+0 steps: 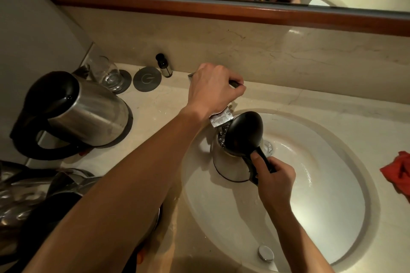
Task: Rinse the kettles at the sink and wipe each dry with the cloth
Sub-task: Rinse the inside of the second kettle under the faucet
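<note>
A steel kettle (pixel 230 162) with a black lid raised stands in the white sink basin (pixel 332 184), under the tap spout (pixel 220 118). Water runs from the spout into its opening. My right hand (pixel 275 180) grips the kettle's black handle. My left hand (pixel 216 88) reaches over the tap and holds its lever. A second steel kettle (pixel 86 115) with a black handle stands on the counter at the left. More kettles (pixel 28 193) sit at the lower left, partly hidden by my left arm. A red cloth (pixel 399 173) lies on the counter at the right edge.
A drinking glass (pixel 108 73) on a grey coaster, a second grey coaster (pixel 147 78) and a small dark bottle (pixel 164 65) stand along the back wall. A mirror above reflects the kettles and my hands. A chrome overflow cap (pixel 265 252) sits at the basin's near rim.
</note>
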The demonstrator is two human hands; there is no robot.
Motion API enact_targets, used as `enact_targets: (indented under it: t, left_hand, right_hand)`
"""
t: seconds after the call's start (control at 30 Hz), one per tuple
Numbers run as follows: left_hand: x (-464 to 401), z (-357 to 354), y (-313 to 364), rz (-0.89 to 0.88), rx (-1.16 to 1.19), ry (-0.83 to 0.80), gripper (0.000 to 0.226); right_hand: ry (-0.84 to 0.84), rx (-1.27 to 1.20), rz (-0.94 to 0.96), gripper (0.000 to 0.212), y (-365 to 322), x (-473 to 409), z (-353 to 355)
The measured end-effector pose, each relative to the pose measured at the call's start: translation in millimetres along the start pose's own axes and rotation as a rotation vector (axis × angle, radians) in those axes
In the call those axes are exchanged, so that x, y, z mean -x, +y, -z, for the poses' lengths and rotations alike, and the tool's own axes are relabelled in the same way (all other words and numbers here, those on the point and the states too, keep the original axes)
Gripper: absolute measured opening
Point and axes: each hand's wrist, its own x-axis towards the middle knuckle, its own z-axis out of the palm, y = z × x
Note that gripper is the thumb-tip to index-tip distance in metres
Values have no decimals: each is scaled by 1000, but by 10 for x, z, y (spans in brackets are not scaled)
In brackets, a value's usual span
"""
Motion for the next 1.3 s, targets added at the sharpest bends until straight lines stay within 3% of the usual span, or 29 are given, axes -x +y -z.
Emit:
enact_targets:
  t: [0.3, 0.47, 0.9, 1.17, 1.3]
  left_hand:
    - [7, 16, 9, -14, 9, -2, 20]
    - [10, 20, 11, -19, 1, 1, 20]
    - [11, 55, 24, -51, -38, -2, 19]
    - [15, 39, 34, -15, 31, 9, 17]
    - [8, 20, 7, -40, 35, 26, 19]
  right_hand:
    - [-44, -60, -33, 69, -53, 14, 24]
    - [-94, -167, -101, 47, -105, 25, 88]
    - [-88, -192, -121, 51, -54, 3, 97]
    - [-76, -236, -102, 65, -37, 45, 112]
    - [-82, -279, -96, 57, -96, 66, 136]
